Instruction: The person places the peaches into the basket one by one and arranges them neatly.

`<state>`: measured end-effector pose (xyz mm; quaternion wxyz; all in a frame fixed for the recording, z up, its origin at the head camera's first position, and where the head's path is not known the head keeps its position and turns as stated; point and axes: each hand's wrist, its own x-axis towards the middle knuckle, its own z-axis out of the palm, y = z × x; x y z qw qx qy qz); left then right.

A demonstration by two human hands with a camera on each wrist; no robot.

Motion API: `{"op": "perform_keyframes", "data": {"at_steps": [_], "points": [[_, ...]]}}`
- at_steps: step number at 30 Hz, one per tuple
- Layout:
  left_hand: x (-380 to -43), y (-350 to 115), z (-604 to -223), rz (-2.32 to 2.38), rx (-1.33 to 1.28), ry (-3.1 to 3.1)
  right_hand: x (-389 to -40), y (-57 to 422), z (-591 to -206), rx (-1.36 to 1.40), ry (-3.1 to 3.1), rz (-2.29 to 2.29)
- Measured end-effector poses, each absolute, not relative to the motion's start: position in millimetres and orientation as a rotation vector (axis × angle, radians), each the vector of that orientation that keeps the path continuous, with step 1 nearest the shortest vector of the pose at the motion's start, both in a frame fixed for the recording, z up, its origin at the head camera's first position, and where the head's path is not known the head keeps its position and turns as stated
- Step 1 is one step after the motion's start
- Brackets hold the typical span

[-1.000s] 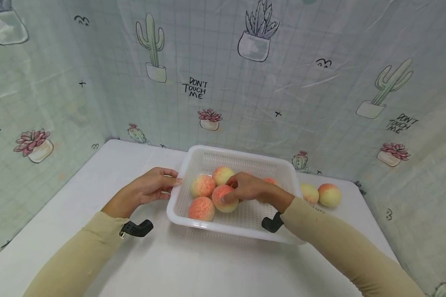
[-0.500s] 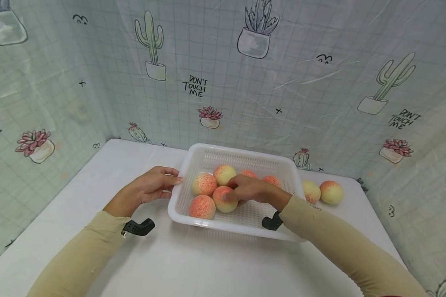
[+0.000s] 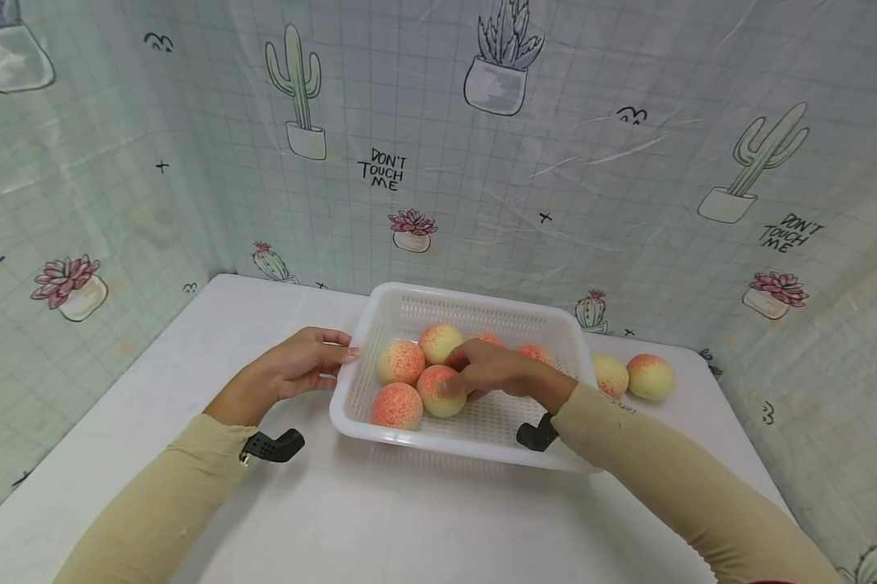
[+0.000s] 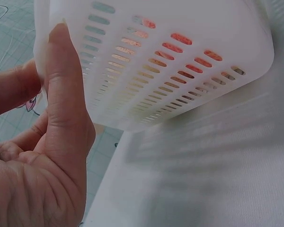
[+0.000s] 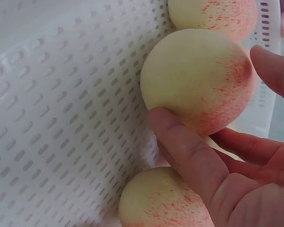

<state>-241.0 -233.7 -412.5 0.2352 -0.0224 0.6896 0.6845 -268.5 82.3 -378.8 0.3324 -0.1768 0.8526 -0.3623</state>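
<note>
A white perforated plastic basket (image 3: 467, 456) stands on the table with several yellow-and-red peaches in it. On its left side, my left hand (image 3: 297, 367) grips the rim; the left wrist view has the thumb (image 4: 64, 90) against the outer wall. Inside the basket, my right hand (image 3: 492, 369) holds a peach (image 3: 440, 392) between thumb and fingers, plain in the right wrist view as the large peach (image 5: 194, 78). Close around it lie a front-left peach (image 3: 397, 406), a left peach (image 3: 400, 362) and a rear peach (image 3: 440, 342). My right hand partly hides more peaches behind it.
Outside the basket's right side, a paler peach (image 3: 609, 376) and another peach (image 3: 651, 376) lie on the white table (image 3: 321, 511). A cactus-print curtain (image 3: 453, 178) encloses the table at the back and sides.
</note>
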Motion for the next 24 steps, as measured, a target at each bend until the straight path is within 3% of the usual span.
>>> {"op": "perform_keyframes", "data": {"at_steps": [16, 24], "points": [[-239, -236, -412, 1.871, -0.057, 1.892, -273, 90, -366, -0.392, 2.288, -0.938], [-241, -233, -410, 1.861, -0.064, 1.889, -276, 115, -340, -0.451, 2.298, -1.013]]}}
